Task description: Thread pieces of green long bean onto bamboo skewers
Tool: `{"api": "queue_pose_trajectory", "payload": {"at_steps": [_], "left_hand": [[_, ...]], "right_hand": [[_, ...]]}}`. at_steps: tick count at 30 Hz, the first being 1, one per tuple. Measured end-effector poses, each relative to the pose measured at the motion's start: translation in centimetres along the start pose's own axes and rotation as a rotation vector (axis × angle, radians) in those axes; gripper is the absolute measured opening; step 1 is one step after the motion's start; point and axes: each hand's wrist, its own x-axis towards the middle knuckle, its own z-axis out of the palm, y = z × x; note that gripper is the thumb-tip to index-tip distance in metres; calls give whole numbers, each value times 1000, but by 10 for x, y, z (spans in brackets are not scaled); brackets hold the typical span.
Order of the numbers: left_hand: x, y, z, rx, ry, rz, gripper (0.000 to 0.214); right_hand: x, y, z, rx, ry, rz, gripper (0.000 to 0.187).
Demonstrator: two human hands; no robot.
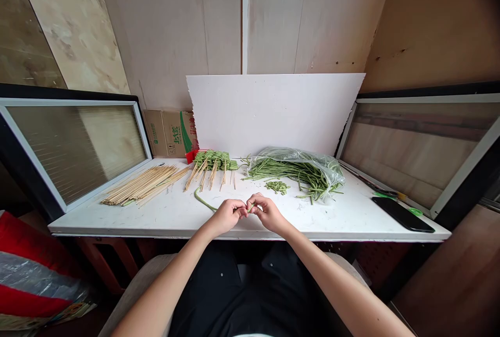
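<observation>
A long green bean (203,202) curves out to the left from my fingers, above the front part of the white table. My left hand (229,213) pinches it near one end. Right beside it, my right hand (266,209) pinches the tip of the same bean, the fingertips of both hands almost touching. Past my right hand lies a small heap of short green bean pieces (277,187). Further back, a clear plastic bag (312,159) lies open with many long green beans (281,170) spilling out to the left.
Skewered bean pieces (214,160) are stacked at the back, sticks towards me. Loose bamboo skewers (146,185) lie on the left of the white table (164,221). A black phone (402,214) rests at the right edge. A white board (273,113) and cardboard box (170,133) stand behind.
</observation>
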Motion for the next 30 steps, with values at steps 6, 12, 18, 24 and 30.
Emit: {"api": "queue_pose_trajectory", "payload": {"at_steps": [6,12,18,24,30], "left_hand": [[1,-2,1,-35,33,19,37],[3,-1,-1,-67,109,-34,39],[4,-14,0,-10,160,-90,44],[4,-19,-1,17,164,-85,38],[6,-27,0,20,215,21,34]], "right_hand": [[2,6,-2,121,-13,20,37],[9,10,-29,-146,122,4,38],[5,38,-56,-471,80,95,39],[-2,47,-52,-627,-51,112,16],[-4,49,-57,-695,8,135,14]]}}
